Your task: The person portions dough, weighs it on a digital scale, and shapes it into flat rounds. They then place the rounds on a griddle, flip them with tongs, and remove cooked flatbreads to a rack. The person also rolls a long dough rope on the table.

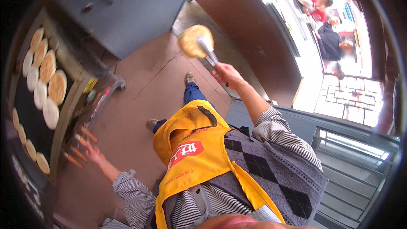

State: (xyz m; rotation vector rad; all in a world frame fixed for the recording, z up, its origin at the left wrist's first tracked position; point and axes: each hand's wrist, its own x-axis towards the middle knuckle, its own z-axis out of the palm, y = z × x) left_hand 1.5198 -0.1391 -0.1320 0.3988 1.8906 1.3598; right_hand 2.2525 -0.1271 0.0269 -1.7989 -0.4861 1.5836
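In my right hand (pixel 229 75) are metal tongs (pixel 208 51), closed on a round browned flatbread (pixel 194 40) held up above the floor. Low at the left, my left hand (pixel 94 153) is beside several wooden handles (pixel 82 143) at the front of the griddle; its fingers are near one of them, and whether it grips that handle cannot be told. On the dark griddle (pixel 31 108) lie rows of round flatbreads, some browned (pixel 57 87), others pale (pixel 51 113).
A grey metal cabinet (pixel 133 9) stands beyond the griddle. To the right are a brown counter (pixel 254 25) and a light countertop, with several people behind it. A barred grey frame (pixel 353 178) is at lower right. Tiled floor (pixel 143 79) lies under my feet.
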